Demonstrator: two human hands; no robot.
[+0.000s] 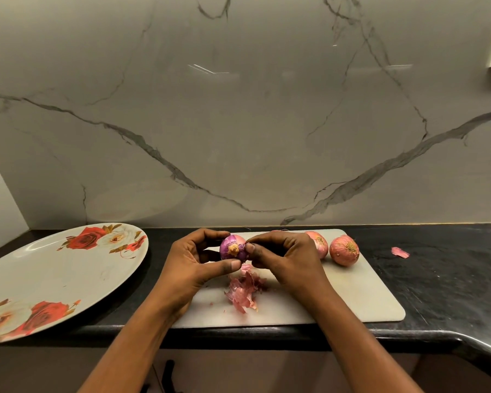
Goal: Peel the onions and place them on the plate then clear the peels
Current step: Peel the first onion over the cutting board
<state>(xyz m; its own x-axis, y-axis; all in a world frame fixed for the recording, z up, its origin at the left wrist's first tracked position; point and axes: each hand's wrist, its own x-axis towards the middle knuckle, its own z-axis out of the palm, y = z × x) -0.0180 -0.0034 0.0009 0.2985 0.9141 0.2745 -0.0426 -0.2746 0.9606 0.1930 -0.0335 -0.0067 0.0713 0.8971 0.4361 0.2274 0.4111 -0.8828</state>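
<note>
My left hand (194,262) grips a purple, mostly peeled onion (233,248) above the white cutting board (352,296), root end facing me. My right hand (281,256) pinches a bit of skin at the onion's right side with thumb and forefinger. Two unpeeled pink onions lie on the board's far right: one (344,250) in full view, the other (319,242) partly hidden behind my right hand. A pile of pink peels (244,290) lies on the board under my hands. The large rose-patterned plate (54,276) sits to the left, with no onions on it.
The black countertop (442,279) carries the board and plate; its front edge curves toward me at the right. One loose peel scrap (400,252) lies on the counter right of the board. A marble wall stands close behind.
</note>
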